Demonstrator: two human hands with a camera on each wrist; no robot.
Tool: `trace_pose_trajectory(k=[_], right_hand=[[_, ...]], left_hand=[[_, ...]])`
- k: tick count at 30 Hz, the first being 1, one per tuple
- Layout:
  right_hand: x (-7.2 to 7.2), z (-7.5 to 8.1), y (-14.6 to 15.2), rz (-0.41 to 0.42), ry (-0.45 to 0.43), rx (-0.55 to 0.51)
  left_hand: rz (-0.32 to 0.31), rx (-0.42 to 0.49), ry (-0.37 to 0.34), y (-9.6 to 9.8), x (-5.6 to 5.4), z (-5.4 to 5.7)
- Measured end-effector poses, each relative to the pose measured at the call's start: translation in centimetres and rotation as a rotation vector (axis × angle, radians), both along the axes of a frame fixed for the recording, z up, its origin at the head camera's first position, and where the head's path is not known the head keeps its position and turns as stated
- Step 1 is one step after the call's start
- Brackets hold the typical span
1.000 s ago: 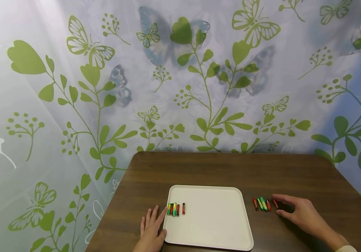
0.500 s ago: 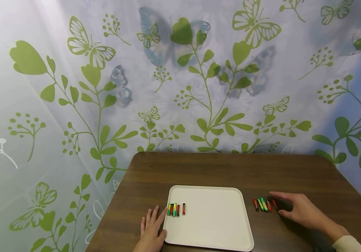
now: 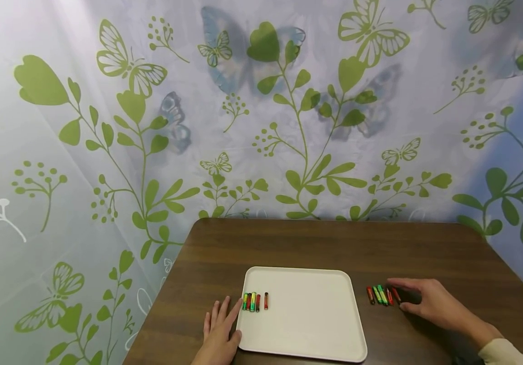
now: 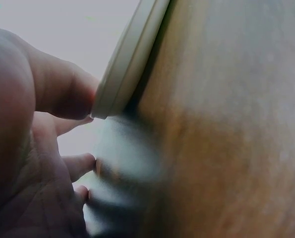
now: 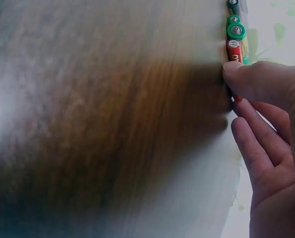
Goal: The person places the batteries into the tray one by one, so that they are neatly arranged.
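Note:
My left hand (image 3: 218, 337) rests at the left side of a cream tray (image 3: 307, 314), fingers spread and fairly straight. In the left wrist view its thumb (image 4: 68, 91) touches the tray's rim. My right hand (image 3: 439, 306) pinches a red battery (image 3: 396, 295) lengthwise between thumb and forefinger, on the table right of the tray. Just left of that battery lie a red battery (image 3: 389, 296), two green ones (image 3: 382, 294) side by side, and a red-and-black one (image 3: 370, 295). In the right wrist view the thumb (image 5: 241, 74) partly hides the held battery.
Inside the tray, near its left edge, several green and red batteries (image 3: 253, 301) stand in a row. A single red-and-black battery (image 3: 266, 300) lies slightly apart to their right. Behind the brown table (image 3: 325, 243) hangs a leaf-and-butterfly patterned curtain (image 3: 225, 126).
My right hand has shifted slightly left, bringing the pinched red battery closer to the row beside it. The left hand and tray have stayed in place.

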State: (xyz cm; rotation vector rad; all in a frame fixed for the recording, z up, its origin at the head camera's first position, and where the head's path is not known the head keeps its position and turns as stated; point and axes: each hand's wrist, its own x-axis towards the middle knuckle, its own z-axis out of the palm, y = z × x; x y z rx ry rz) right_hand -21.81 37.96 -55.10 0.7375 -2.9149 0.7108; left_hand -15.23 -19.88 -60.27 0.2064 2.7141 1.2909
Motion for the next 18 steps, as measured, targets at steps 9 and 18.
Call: trace_pose_trajectory(k=[9,18], right_hand=[[-0.2,0.0,-0.4,-0.007,0.044,-0.040],[-0.3,0.5,-0.9,-0.045,0.164,-0.081]], left_hand=[[-0.017,0.039,0.031,0.4,0.2,1.2],[0.001,0.007,-0.026,-0.1,-0.2,0.1]])
